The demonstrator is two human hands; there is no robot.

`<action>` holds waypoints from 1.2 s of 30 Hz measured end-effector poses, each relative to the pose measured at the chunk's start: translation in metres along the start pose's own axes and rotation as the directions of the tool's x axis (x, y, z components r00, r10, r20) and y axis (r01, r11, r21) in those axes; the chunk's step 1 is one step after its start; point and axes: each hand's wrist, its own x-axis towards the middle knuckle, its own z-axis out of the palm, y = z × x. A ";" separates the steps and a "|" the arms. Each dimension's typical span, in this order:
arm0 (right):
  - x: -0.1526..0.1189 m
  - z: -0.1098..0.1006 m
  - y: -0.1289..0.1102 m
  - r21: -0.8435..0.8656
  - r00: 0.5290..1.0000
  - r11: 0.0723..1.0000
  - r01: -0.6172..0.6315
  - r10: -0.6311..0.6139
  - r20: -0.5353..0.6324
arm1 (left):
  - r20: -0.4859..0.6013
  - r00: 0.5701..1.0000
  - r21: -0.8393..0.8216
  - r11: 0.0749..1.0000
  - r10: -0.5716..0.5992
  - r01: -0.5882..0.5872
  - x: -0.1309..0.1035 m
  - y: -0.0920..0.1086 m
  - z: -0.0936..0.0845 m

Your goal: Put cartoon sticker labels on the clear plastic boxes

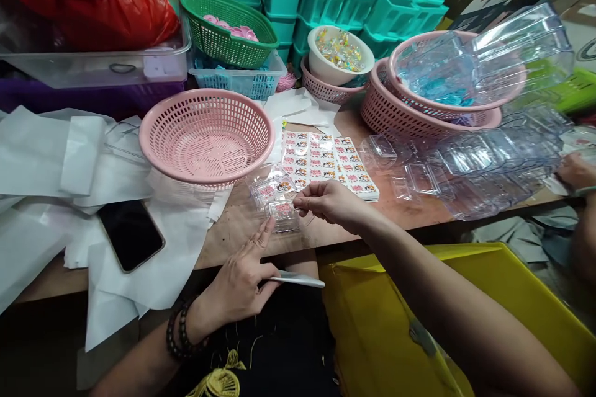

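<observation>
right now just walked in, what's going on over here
A person is working on a small clear plastic case with a pink-printed label. The left hand holds a pale flat object by the thumb, its fingertips at the case; the right hand is pinched at the case's right end, though what it grips is unclear. Another labelled case lies just behind, next to cat sticker sheets. More clear cases are heaped to the right.

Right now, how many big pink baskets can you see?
4: a pink basket beyond the left hand; another under the white bowl; two stacked at right, the upper holding clear plastic packaging. Nested ones may be hidden.
</observation>
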 end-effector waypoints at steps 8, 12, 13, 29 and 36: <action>0.006 -0.001 0.000 -0.063 0.999 0.997 0.046 -0.045 0.028 | -0.032 0.999 -0.024 0.999 0.023 -0.024 -0.002 -0.005 0.005; 0.006 -0.001 -0.001 -0.079 0.999 0.996 0.043 -0.042 0.020 | -0.033 0.999 -0.031 0.999 0.021 -0.022 -0.002 -0.006 0.006; 0.006 -0.001 -0.002 -0.082 0.999 0.996 0.040 -0.039 0.017 | -0.033 0.999 -0.032 0.999 0.017 -0.018 -0.002 -0.006 0.006; 0.001 0.014 -0.015 -0.483 0.997 0.876 0.004 -0.043 -0.069 | -0.111 0.990 0.144 0.987 0.086 -0.070 0.021 0.006 -0.006; -0.020 -0.009 0.004 -0.766 0.944 0.636 -0.098 -0.183 -0.273 | -0.075 0.995 0.156 0.986 0.067 -0.054 0.026 0.003 -0.008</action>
